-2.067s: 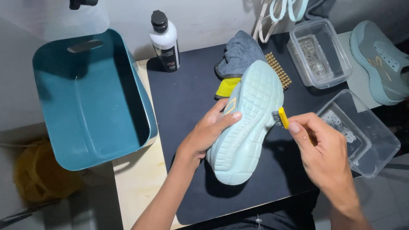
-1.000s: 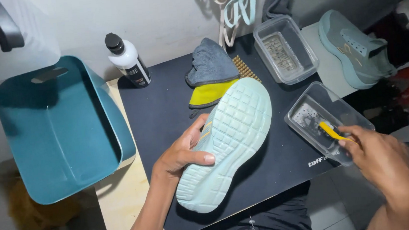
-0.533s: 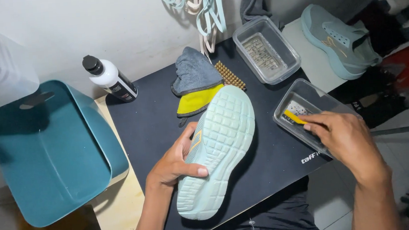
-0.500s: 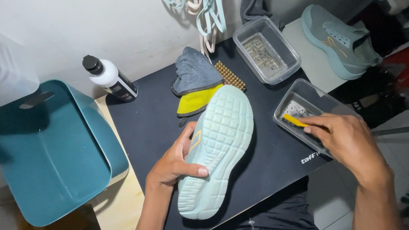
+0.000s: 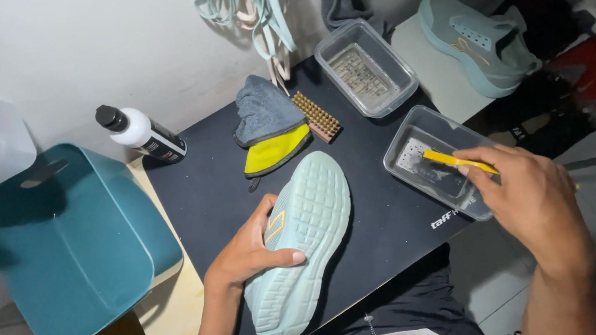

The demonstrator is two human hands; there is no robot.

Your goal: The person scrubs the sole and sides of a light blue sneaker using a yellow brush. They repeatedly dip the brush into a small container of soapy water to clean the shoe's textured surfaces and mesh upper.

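From my seat the biggest thing in view is the teal plastic tub (image 5: pixel 70 242), standing off the left edge of the black mat (image 5: pixel 207 189) that covers the table (image 5: pixel 182 311). On the mat lies the pale mint sneaker (image 5: pixel 304 245), sole up and toe toward me. My left hand (image 5: pixel 251 249) closes its grip on the shoe's side at mid-length, thumb laid across the sole, steadying it. The sole's tread looks fairly clean from here, though I cannot tell whether any part is wet or soapy.

Its mate, a second sneaker (image 5: pixel 476 40), sits upright well apart at the far right, off the mat and without laces; a bunch of laces (image 5: pixel 258 15) hangs on the wall.

My right hand (image 5: pixel 534 198) hovers over the near clear tray (image 5: pixel 439 160), its grip pinched narrow on a small yellow-handled brush (image 5: pixel 457 162) whose head dips into the tray. By my judgement the brush is taking up liquid, so scrubbing of this sole is under way, not finished.

Beyond it is another clear tray (image 5: pixel 365 70); then a grey cloth (image 5: pixel 261 110) over a yellow one (image 5: pixel 275 151), a wooden brush (image 5: pixel 317 116) just beside them, and a white bottle (image 5: pixel 141 134) with a black cap.
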